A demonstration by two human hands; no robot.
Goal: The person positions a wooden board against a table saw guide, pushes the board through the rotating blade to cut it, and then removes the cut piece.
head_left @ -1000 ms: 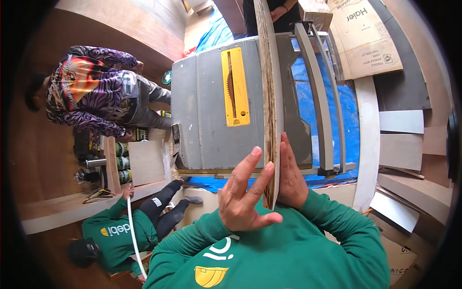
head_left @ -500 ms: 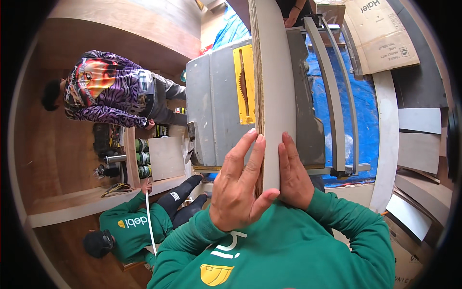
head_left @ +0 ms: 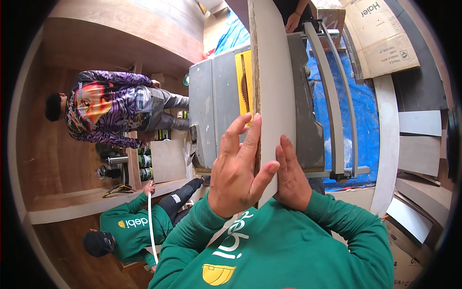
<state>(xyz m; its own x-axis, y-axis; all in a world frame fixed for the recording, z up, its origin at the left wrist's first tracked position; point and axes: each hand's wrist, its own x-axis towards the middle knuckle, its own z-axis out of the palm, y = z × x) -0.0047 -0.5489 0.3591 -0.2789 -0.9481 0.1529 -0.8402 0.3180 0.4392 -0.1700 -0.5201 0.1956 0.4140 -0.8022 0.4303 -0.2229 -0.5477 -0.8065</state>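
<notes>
A long pale-faced plywood board runs away from my chest along the top of a grey table saw, its rough brown edge on the left. Just left of that edge, the toothed saw blade shows in a yellow insert plate. My left hand is open against the board's left edge, fingers spread and thumb across its near end. My right hand lies with straight fingers along the board's right side. Neither hand is wrapped round it. The board's far end is out of view.
Metal rails stand right of the saw over a blue tarp. At far right are flattened cardboard and board offcuts. Leftward, a person in a patterned shirt and another in green work. Another person's hand shows beyond.
My left hand has slid forward along the board's edge, while my right hand has barely shifted. The patterned-shirt person has turned slightly and moved an arm.
</notes>
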